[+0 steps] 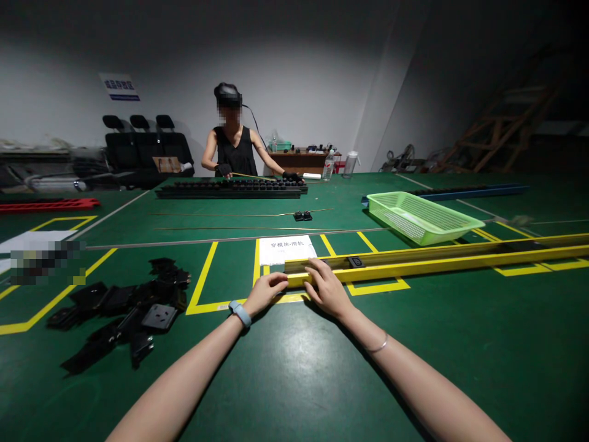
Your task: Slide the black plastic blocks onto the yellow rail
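A long yellow rail (pixel 414 265) lies across the right side of the green table, its near end at the middle. My left hand (pixel 267 291) is at the rail's left end, fingers together against it; whether it pinches anything there is hidden. Over the rail's near edge, just to the right, rests my right hand (pixel 326 287), its fingers bent on the rail. A black module (pixel 356 262) sits in the rail's channel, right of my right hand. Behind the rail's end lies a white paper label (pixel 288 248). Loose black modules (pixel 159 317) are piled at the left.
A light green basket (pixel 423 221) stands behind the rail. Two small black modules (pixel 302 216) and thin rods lie mid-table. Across the table a person in black gloves works at black rails (pixel 230 191). A blue rail (pixel 478 193) and a red rail (pixel 50 205) lie farther off.
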`<state>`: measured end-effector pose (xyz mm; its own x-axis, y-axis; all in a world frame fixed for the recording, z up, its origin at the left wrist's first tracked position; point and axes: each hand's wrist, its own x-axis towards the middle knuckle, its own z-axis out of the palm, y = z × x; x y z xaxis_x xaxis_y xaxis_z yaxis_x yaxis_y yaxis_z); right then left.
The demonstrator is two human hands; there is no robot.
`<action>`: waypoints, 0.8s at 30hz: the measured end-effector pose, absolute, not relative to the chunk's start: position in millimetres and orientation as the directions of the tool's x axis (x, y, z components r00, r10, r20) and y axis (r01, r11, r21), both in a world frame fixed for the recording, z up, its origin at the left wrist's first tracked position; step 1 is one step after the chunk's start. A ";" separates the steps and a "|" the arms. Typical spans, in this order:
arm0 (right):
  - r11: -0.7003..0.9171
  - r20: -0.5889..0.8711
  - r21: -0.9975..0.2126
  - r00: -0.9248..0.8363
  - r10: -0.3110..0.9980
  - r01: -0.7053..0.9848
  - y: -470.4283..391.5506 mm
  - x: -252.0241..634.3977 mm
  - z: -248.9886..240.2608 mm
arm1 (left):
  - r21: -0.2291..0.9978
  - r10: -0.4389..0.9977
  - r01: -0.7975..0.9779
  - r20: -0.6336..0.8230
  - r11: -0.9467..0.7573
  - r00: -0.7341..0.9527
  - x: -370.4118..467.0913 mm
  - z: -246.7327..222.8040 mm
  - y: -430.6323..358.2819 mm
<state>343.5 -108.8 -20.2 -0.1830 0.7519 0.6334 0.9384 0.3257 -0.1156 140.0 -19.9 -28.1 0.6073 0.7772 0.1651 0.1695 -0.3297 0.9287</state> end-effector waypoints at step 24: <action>0.141 0.630 -0.113 -0.039 0.776 0.983 -106.4 349.4 -22.6 | 0.924 0.776 0.175 0.171 -0.341 0.607 139.4 -27.2 -20.3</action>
